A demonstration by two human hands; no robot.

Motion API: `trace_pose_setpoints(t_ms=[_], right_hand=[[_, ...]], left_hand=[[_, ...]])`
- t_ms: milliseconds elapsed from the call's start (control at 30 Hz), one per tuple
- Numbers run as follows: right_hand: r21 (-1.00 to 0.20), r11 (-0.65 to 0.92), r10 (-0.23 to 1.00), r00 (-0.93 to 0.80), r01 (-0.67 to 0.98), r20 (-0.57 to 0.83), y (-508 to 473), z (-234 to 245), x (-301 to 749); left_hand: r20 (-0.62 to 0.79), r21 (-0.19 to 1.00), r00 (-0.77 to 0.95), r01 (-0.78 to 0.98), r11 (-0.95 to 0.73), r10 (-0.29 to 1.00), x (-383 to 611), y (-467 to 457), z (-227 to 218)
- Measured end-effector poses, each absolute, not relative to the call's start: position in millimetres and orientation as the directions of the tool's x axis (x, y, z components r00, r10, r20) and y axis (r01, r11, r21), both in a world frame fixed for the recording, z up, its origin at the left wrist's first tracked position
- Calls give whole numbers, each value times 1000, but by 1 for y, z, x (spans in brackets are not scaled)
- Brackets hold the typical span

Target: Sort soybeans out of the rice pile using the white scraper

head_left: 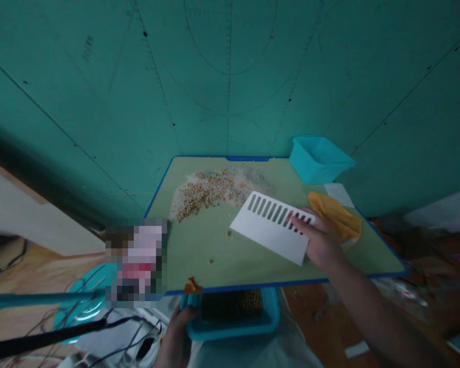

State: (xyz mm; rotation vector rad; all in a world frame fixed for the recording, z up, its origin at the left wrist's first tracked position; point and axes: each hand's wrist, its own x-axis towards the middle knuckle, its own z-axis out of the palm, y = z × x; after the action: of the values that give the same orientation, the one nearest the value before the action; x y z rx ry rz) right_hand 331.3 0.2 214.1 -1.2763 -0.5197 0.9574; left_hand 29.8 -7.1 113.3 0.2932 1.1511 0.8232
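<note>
From the head view, a green flat board with a blue edge (230, 271) is the landmark. The person's right hand (318, 240) lies on its right half, fingers closed over the slotted end of a white rectangular plastic scraper (268, 227), which appears to lie low against the board; that flat, low hold suits keeping its long edge in contact. A scattered pile of tan grains (203, 191) lies on the board's far half, beyond the scraper and apart from it. The left hand (176, 342) is below the board's near edge, its fingers curled around the side of a teal plastic tub (233, 329) holding grains. A crumpled yellow cloth (335, 217) lies beside the right hand on the board, a teal square plastic basin (318, 159) sits at the far right corner, and an orange scrap (191, 287) rests on the near edge.
</note>
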Motion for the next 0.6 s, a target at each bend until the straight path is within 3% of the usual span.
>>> trace_pose_setpoints(t_ms=[600], right_hand=[[-977,-27,900,420,-212,-116,17,214,311]], left_hand=[[-648,655,121,-413,632,752,20,-3,116]])
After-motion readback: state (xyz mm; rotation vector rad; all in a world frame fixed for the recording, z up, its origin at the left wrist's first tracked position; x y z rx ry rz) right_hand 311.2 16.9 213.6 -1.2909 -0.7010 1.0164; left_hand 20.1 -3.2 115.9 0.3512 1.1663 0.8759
